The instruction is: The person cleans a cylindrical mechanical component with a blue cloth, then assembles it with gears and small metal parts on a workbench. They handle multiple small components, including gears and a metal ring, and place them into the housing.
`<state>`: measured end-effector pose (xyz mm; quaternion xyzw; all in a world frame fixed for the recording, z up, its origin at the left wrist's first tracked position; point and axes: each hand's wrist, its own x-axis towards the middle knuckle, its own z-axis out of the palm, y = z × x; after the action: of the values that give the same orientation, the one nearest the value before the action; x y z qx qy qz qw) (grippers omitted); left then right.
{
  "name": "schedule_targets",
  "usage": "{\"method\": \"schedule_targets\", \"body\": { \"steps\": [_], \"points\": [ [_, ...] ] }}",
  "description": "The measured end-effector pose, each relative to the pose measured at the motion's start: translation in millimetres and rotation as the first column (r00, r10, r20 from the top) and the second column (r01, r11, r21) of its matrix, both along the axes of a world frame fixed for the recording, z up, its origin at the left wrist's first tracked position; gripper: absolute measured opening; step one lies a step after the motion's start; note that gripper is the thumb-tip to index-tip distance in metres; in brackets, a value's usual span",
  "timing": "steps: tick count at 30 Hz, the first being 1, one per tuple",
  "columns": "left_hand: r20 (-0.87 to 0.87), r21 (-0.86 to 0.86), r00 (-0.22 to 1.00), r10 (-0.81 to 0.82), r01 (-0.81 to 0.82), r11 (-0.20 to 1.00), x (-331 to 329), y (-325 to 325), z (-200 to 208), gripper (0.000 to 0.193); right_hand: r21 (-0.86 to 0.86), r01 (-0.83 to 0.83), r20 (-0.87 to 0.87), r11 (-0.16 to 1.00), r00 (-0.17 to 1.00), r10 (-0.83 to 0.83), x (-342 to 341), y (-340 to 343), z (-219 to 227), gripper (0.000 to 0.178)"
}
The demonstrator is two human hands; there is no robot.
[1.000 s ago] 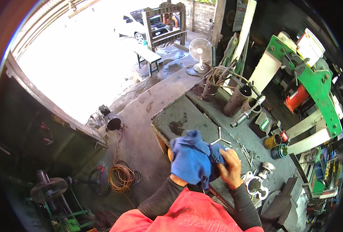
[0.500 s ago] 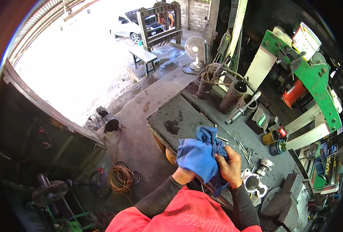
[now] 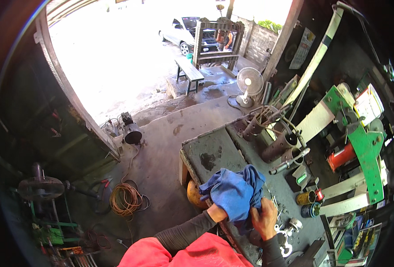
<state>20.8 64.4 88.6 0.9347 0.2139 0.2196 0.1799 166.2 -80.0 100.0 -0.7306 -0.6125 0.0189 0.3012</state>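
Observation:
A crumpled blue cloth [image 3: 232, 191] is bunched up over the near edge of the dark workbench [image 3: 192, 155]. My left hand [image 3: 218, 212] reaches under it, so only the wrist and part of the back show. Its fingers are covered, and whether something lies inside the cloth cannot be seen. Against the cloth's right side, my right hand [image 3: 264, 219] has its fingers closed on a fold. Just right of that hand, a silver metal casting with round openings [image 3: 285, 242] lies on the bench beside a small metal part [image 3: 295, 224].
Metal tubes holding rods [image 3: 252, 129] stand at the bench's far side, near a silver cylindrical tool [image 3: 290, 161]. Two small cans [image 3: 306, 198] sit at the right, by a green and white frame [image 3: 366, 151]. Coiled orange cable [image 3: 125, 199] lies on the floor at left.
The view has swung, so the surroundings sit differently in it. The cloth is bunched differently and spreads wider over my left hand. My right hand still grips its right side.

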Motion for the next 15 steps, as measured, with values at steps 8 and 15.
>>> {"method": "schedule_targets", "body": {
  "steps": [8, 15],
  "points": [
    [0.106, 0.071, 0.959, 0.264, -0.272, 0.960, -4.1, 14.9, -4.2, 0.019, 0.082, -0.047, 0.084, 0.996, 0.996, 0.040, -23.4, 11.2, 1.8, 0.050],
    [0.129, 0.043, 0.984, 0.125, -0.131, 0.990, -13.6, 22.8, -5.3, 0.018, 0.076, 0.168, -0.769, 0.983, 0.637, -0.049, -19.1, 18.6, -68.1, 0.018]
  ]
}}
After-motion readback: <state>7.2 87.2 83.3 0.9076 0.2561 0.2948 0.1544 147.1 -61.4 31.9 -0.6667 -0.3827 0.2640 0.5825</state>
